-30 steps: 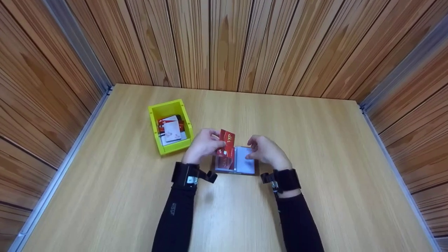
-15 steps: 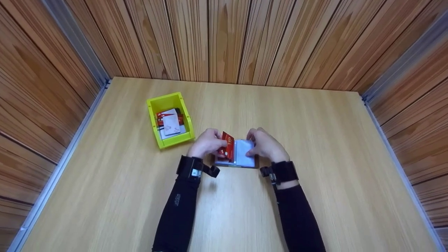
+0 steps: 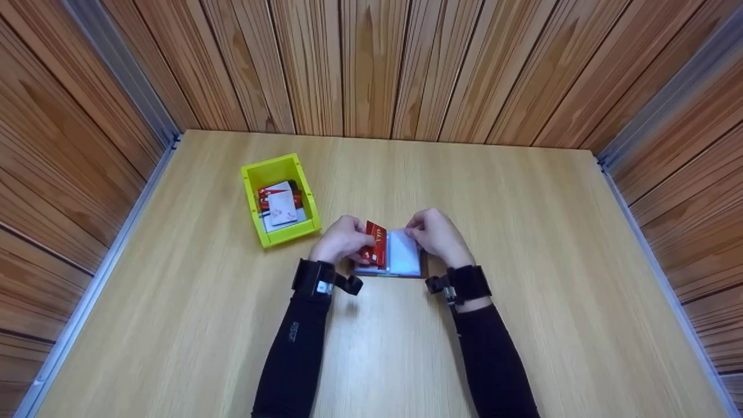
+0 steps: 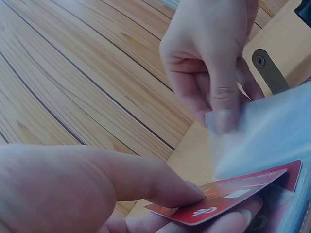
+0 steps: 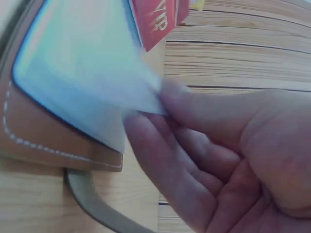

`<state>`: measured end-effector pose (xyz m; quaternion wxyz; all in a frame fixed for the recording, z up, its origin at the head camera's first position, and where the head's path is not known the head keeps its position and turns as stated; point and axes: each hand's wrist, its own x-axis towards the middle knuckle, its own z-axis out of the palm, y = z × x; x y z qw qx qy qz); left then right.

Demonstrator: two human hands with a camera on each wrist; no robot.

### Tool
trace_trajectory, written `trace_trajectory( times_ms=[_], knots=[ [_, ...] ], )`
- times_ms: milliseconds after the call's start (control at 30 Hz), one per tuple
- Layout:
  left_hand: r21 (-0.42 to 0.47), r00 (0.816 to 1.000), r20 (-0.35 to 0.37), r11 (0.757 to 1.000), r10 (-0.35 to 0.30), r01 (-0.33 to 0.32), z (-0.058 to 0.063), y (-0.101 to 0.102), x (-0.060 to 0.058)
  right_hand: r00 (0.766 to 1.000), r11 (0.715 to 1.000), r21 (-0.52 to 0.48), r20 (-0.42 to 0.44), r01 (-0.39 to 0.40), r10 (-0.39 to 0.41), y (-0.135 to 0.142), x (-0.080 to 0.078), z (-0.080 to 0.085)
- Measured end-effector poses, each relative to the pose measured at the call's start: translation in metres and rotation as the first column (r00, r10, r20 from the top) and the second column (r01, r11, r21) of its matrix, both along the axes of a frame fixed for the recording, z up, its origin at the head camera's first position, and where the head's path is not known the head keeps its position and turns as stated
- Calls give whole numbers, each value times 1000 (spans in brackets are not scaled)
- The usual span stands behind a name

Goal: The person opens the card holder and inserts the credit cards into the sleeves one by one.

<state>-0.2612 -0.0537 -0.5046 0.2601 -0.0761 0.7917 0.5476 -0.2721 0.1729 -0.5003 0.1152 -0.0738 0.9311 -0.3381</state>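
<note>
A brown stitched card holder [image 5: 53, 141] lies spread on the table with clear plastic sleeves [image 3: 403, 255] inside. My left hand [image 3: 342, 241] pinches a red card [image 3: 376, 247] marked VIP, thumb on top and fingers beneath, over the holder's left side. In the left wrist view another red card [image 4: 293, 175] shows under the held one. My right hand [image 3: 436, 235] pinches the upper corner of a clear sleeve between thumb and finger, lifting it, as the right wrist view shows. A strap with a snap button [image 4: 260, 60] extends from the holder.
A yellow-green bin [image 3: 281, 238] stands to the left of the holder, with several red and white cards [image 3: 282, 207] in it. Wood-grain panels [image 3: 371, 64] wall the table's back and sides.
My left hand has brought the red card lower over the holder's left side. My right hand has come to the sleeve on the right, taken its upper corner and raised it.
</note>
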Motion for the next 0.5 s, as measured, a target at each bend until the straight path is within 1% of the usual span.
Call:
trace_trajectory(
  times_ms=[133, 200, 267, 400, 500],
  knots=[
    [-1, 1000, 7, 1000, 2, -2, 0, 1, 0, 992, 997, -70, 119, 44, -35, 2, 0, 1],
    [-7, 1000, 4, 1000, 0, 0, -1, 1, 0, 983, 993, -98, 178, 68, -50, 2, -1, 1],
    [-16, 1000, 1, 1000, -4, 4, -1, 2, 0, 973, 988, -118, 218, 104, -76, 2, -1, 2],
    [-22, 1000, -6, 1000, -14, 14, -2, 2, 0, 959, 971, -156, 247, 181, -139, 1, -2, 1],
    [-12, 1000, -4, 1000, -16, 16, -2, 2, 0, 956, 965, -165, 246, 206, -162, 2, -1, 1]
  ],
)
